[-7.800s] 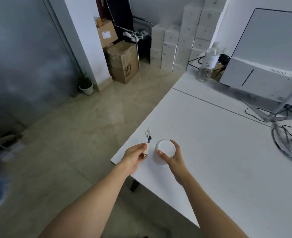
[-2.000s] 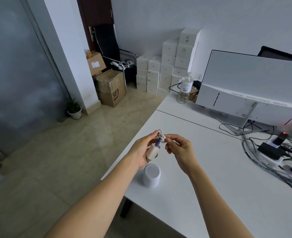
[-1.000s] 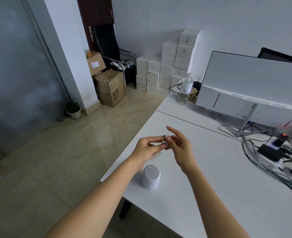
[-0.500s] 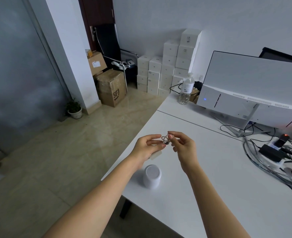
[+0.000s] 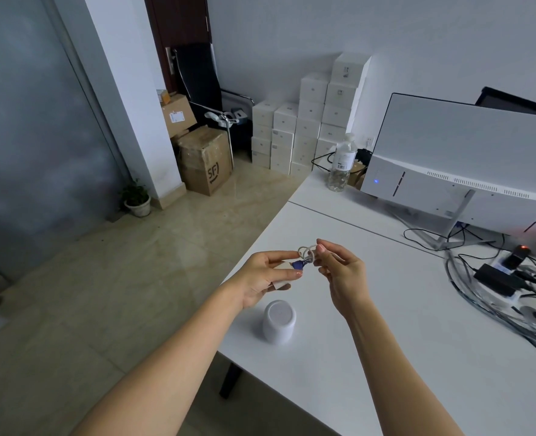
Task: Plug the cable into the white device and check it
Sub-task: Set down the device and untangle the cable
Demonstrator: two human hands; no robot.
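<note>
— Why do we hold the cable [image 5: 305,253] up over the table [image 5: 417,325]?
— To undo its blue tie: left hand [image 5: 265,278] clenched on the plug block, right hand [image 5: 339,272] pinching the coil. The white device [image 5: 278,320] stands below, unplugged

The bench [image 5: 417,325] is plain white, and so is the device [image 5: 278,321], its top a shade greyer. The coiled cable [image 5: 306,252] is white, bound with a blue tie [image 5: 299,263]. The monitor [image 5: 461,158] back is white with a small blue light. Brown cartons [image 5: 205,158] carry black lettering. The floor [image 5: 118,278] is beige, marbled.
</note>
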